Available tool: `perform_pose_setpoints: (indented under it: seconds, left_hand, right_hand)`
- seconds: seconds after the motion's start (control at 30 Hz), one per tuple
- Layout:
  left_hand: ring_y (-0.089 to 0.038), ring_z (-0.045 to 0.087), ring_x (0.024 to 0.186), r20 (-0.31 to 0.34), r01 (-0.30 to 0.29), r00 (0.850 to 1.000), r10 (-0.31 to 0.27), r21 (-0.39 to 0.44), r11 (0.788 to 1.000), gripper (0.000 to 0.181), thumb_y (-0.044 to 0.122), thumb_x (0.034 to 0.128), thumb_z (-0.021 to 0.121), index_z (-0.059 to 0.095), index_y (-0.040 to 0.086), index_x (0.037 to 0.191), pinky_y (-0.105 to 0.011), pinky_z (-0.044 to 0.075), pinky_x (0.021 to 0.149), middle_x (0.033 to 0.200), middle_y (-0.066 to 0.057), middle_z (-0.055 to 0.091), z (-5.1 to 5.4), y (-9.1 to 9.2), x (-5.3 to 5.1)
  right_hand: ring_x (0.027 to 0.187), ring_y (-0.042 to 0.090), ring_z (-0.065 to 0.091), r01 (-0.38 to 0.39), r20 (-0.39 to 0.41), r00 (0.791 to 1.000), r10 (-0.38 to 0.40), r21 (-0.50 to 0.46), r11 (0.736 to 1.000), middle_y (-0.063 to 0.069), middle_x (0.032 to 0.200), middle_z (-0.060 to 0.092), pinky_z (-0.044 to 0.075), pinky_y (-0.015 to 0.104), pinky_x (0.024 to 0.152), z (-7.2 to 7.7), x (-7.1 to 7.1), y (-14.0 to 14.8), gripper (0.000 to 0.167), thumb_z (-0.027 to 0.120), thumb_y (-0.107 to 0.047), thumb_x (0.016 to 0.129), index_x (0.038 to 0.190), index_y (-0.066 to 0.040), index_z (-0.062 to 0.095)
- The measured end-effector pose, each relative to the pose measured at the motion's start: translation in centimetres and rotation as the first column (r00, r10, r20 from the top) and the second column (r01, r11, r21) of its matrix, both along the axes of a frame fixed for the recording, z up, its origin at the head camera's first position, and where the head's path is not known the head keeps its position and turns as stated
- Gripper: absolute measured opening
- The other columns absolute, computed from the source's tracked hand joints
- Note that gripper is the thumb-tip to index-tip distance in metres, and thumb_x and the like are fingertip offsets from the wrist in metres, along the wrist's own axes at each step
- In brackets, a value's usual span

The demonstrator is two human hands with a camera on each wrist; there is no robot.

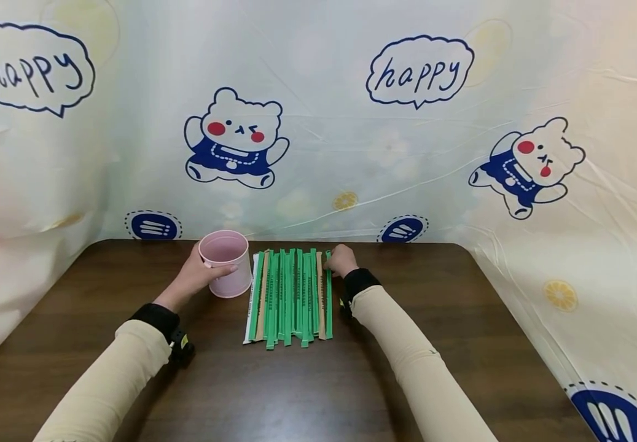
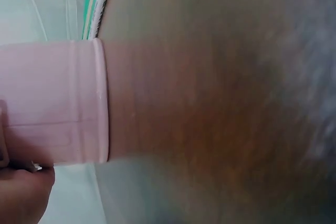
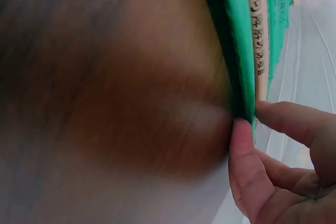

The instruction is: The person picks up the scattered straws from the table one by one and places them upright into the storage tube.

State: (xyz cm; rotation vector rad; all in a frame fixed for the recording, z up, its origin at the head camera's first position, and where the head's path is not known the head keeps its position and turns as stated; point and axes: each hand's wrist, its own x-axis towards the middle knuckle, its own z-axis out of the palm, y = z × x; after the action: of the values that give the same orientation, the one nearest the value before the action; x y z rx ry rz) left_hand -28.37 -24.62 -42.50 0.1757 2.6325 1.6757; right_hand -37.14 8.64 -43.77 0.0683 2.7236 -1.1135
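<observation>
My left hand point(image 1: 199, 270) grips a pink bucket point(image 1: 231, 284), its thumb across the near side and the other fingers mostly hidden behind. The bucket stands upright on the table, left of a row of narrow printed strips point(image 1: 287, 301). Most strips are green; a couple are tan and one at the left end is white. At the row's right end, my right hand point(image 1: 343, 261) pinches the far end of a green strip point(image 1: 329, 307). In the right wrist view, a thumb and fingertip close on that green strip point(image 3: 236, 40) beside a tan one point(image 3: 257, 30).
A dark brown wooden table point(image 1: 252, 393) lies under everything. Behind and at both sides hangs a pale printed curtain point(image 1: 318, 153) with bears and lettering, meeting the table's far edge. A dark band with a small device point(image 1: 181, 347) sits on the left wrist.
</observation>
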Motion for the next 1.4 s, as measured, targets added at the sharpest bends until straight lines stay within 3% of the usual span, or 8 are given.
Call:
perform_pose_setpoints:
  seconds: [0.17, 0.37, 0.47, 0.6, 0.77, 1.07, 1.27, 1.4]
  left_hand:
    - [-0.047, 0.030, 0.143, 0.054, -0.018, 0.998, 0.018, 0.008, 1.000, 0.103, 0.027, 0.0921, 0.074, -0.001, 0.006, 0.160, -0.069, 0.031, 0.120, 0.161, -0.030, 0.020, 0.2, -0.1, 0.5]
    - [-0.047, 0.028, 0.145, 0.089, -0.036, 0.995, 0.038, -0.023, 0.999, 0.106, 0.030, 0.0931, 0.073, -0.005, 0.005, 0.160, -0.069, 0.030, 0.121, 0.162, -0.031, 0.018, 0.9, -0.2, 0.2]
    - [-0.047, 0.028, 0.145, 0.085, -0.039, 0.996, 0.040, -0.022, 0.999, 0.106, 0.030, 0.0929, 0.073, -0.005, 0.006, 0.160, -0.069, 0.029, 0.121, 0.162, -0.030, 0.018, 1.3, -0.3, 0.0]
    - [-0.047, 0.026, 0.145, 0.089, -0.033, 0.996, 0.033, -0.001, 0.999, 0.105, 0.029, 0.0933, 0.072, -0.006, 0.008, 0.161, -0.069, 0.029, 0.121, 0.163, -0.029, 0.016, 1.3, -0.4, -0.1]
    - [-0.047, 0.024, 0.146, 0.113, -0.015, 0.994, 0.010, 0.044, 0.999, 0.105, 0.026, 0.0938, 0.071, -0.008, 0.009, 0.161, -0.069, 0.027, 0.122, 0.164, -0.029, 0.012, 0.9, -0.5, 0.1]
    - [-0.045, 0.025, 0.146, 0.101, -0.016, 0.995, 0.009, 0.073, 0.997, 0.105, 0.026, 0.0938, 0.071, -0.007, 0.009, 0.161, -0.068, 0.026, 0.123, 0.164, -0.028, 0.013, 0.6, -0.3, 0.2]
    - [-0.045, 0.026, 0.147, 0.112, -0.038, 0.993, 0.031, 0.062, 0.997, 0.104, 0.027, 0.0932, 0.072, -0.005, 0.009, 0.161, -0.067, 0.026, 0.123, 0.164, -0.027, 0.015, 0.1, 0.0, 0.4]
    - [-0.045, 0.026, 0.148, 0.106, -0.042, 0.994, 0.037, 0.051, 0.998, 0.103, 0.028, 0.0927, 0.073, -0.003, 0.010, 0.161, -0.068, 0.027, 0.123, 0.163, -0.027, 0.018, -0.2, 0.2, 0.4]
  right_hand:
    - [0.067, 0.029, 0.069, 0.003, 0.005, 1.000, -0.003, 0.016, 1.000, 0.000, 0.056, 0.038, 0.062, 0.034, 0.067, 0.4, 0.4, -0.4, 0.049, 0.069, -0.001, 0.093, 0.060, -0.014, 0.035]
    - [0.090, 0.036, 0.076, 0.038, -0.005, 0.999, -0.037, 0.019, 0.999, 0.020, 0.096, 0.066, 0.065, 0.038, 0.076, 1.5, 0.0, -0.1, 0.011, 0.070, -0.003, 0.092, 0.088, 0.002, 0.062]
    - [0.086, 0.036, 0.077, 0.032, -0.035, 0.999, -0.031, 0.039, 0.999, 0.020, 0.093, 0.068, 0.065, 0.037, 0.073, 2.8, -0.7, 0.6, 0.011, 0.070, -0.001, 0.090, 0.093, 0.007, 0.064]
    - [0.094, 0.041, 0.075, 0.010, -0.100, 0.995, -0.013, -0.030, 1.000, 0.015, 0.084, 0.063, 0.065, 0.043, 0.080, 6.3, -0.9, 1.3, 0.007, 0.065, 0.004, 0.089, 0.094, 0.008, 0.064]
    - [0.111, 0.039, 0.067, -0.059, -0.206, 0.979, 0.015, -0.207, 0.977, 0.024, 0.123, 0.064, 0.061, 0.046, 0.093, 12.6, 0.0, 0.4, 0.035, 0.059, 0.001, 0.097, 0.131, 0.007, 0.059]
    - [0.095, 0.019, 0.063, -0.202, -0.492, 0.868, -0.064, -0.469, 0.860, 0.010, 0.107, 0.060, 0.064, 0.038, 0.084, 20.4, 1.0, -5.4, 0.034, 0.062, -0.003, 0.099, 0.131, 0.001, 0.053]
    - [0.089, 0.012, 0.060, -0.305, -0.556, 0.827, -0.081, -0.565, 0.767, 0.009, 0.105, 0.059, 0.063, 0.030, 0.078, 20.2, 2.0, -10.0, 0.029, 0.063, -0.004, 0.099, 0.126, 0.001, 0.052]
    - [0.090, 0.018, 0.064, -0.359, -0.591, 0.806, -0.028, -0.525, 0.771, 0.016, 0.108, 0.063, 0.060, 0.022, 0.075, 18.2, 2.8, -12.5, 0.027, 0.063, -0.004, 0.099, 0.123, 0.002, 0.052]
